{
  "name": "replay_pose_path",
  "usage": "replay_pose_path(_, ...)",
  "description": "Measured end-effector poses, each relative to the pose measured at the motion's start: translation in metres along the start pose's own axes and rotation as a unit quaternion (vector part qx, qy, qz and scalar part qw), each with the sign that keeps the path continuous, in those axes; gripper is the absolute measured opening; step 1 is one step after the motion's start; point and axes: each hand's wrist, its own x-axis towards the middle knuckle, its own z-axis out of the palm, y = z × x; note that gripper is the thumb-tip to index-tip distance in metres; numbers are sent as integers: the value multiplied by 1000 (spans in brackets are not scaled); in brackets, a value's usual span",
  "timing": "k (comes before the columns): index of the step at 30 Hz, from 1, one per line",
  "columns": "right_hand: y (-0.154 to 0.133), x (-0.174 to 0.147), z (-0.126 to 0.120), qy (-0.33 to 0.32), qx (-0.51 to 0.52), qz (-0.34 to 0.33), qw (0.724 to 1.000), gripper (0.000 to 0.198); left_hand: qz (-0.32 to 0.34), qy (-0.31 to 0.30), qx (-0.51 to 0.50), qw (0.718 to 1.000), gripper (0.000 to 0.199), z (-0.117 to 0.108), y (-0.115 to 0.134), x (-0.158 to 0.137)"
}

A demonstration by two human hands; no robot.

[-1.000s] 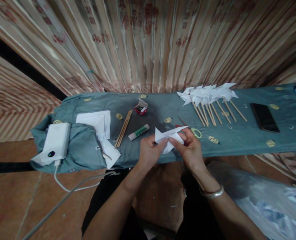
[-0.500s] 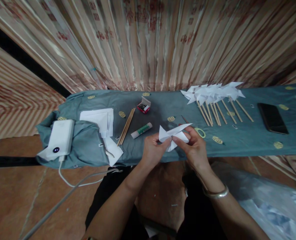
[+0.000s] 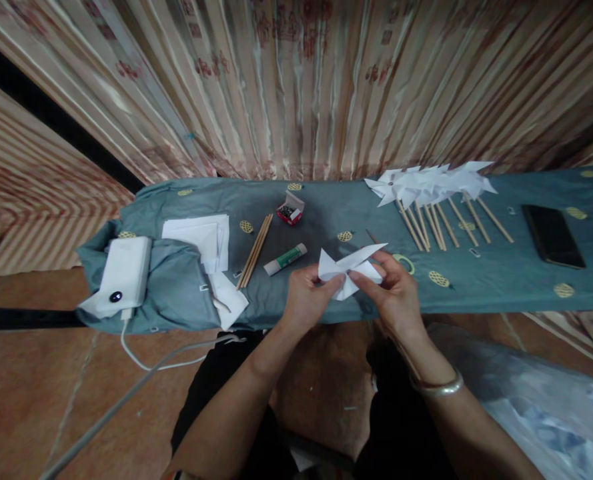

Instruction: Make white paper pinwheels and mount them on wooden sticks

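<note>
Two hands on one folded paper pinwheel, held just above the near edge of the surface.
From the left: power bank (image 3: 124,277), paper sheets (image 3: 201,235), bare sticks (image 3: 255,250), glue stick (image 3: 285,259), pin box (image 3: 289,209). Left hand (image 3: 307,298) and right hand (image 3: 395,293) each pinched shut on the pinwheel (image 3: 349,270), probably keeping the blades gathered at the centre. Finished pinwheels (image 3: 429,185) lay farther right in a row, phone (image 3: 553,235) beyond them.
</note>
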Motion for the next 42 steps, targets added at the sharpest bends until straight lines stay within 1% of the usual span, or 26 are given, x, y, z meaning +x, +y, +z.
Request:
replay_pose_path(7,0,0,1,5,17,13,1000,49,-14,8,-2,1000,19,2,3,-1)
replay_pose_path(12,2,0,0,7,9,9,1000,48,-13,5,-6,1000,23,2,1,0)
replay_pose_path(19,1,2,-1,15,32,19,999,51,-10,-17,-12,1000,32,1,-3,1)
replay_pose_path(29,-4,0,2,19,21,24,999,46,-15,-26,-36,999,31,1,-4,1)
replay_pose_path(33,-4,0,2,12,2,5,1000,45,-8,-24,-17,1000,28,2,0,0)
replay_pose_path(37,-2,0,1,15,-17,-31,999,37,-9,-17,4,1000,29,2,2,0)
replay_pose_path(42,-4,0,0,17,-42,-69,997,29,-30,-26,-13,999,32,4,5,1)
